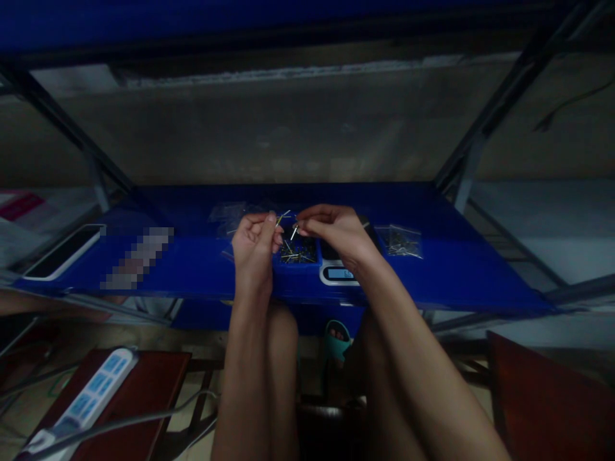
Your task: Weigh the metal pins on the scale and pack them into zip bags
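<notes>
Pinched between the thumb and fingers of my left hand (254, 240) are a few thin metal pins (280, 219), one of them yellowish. Close beside it, my right hand (339, 230) is closed on a short, shiny metal pin (294, 232), which points downward. Both hands are raised over a small blue tray (300, 270) with many loose pins in it. Under my right wrist sits a digital scale (339, 275) with a lit display; my right hand and forearm cover part of it. The exact kind of pin is too small to make out.
A clear bag of pins (403, 242) lies right of the scale on the blue table (461, 262). Several clear plastic bags (228, 211) lie behind my left hand. A white phone (67, 251) rests far left. Below left, a power strip (98, 390) lies on a wooden stool (158, 390).
</notes>
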{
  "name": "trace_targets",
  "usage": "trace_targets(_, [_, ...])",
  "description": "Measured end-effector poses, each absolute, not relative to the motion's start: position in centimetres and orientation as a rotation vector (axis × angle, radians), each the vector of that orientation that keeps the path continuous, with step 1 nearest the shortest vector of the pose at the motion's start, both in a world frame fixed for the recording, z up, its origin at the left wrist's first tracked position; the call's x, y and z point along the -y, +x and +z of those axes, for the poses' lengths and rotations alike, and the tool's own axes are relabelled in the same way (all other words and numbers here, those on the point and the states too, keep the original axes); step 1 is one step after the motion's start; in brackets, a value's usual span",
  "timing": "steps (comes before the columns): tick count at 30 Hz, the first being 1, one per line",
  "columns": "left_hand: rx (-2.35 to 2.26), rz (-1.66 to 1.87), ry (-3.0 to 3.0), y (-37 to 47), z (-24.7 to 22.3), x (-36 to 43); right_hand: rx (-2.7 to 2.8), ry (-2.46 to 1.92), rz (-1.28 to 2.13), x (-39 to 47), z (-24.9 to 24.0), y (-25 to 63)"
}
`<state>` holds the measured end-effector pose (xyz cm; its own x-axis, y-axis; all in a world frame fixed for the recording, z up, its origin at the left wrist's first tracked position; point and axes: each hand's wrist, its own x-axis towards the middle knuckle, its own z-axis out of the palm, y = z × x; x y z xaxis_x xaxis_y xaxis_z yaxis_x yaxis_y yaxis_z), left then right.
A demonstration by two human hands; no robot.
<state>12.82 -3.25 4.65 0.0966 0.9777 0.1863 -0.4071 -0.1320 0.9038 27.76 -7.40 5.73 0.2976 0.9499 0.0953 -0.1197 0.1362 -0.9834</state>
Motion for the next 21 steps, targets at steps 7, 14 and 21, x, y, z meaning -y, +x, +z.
trace_targets(7, [-0.82, 1.396, 1.198, 12.9, 4.3, 3.0, 0.828, -0.953, 1.025, 7.1, 5.7, 27.4])
trace_targets(14, [-0.772, 1.442, 1.266, 13.6, 4.2, 3.4, 0.81, -1.012, 0.884, 6.8, 5.5, 25.7])
trace_targets(21, [-0.773, 1.438, 1.203, 13.3, 4.2, 3.4, 0.805, -1.032, 0.861, 7.2, 6.0, 25.6])
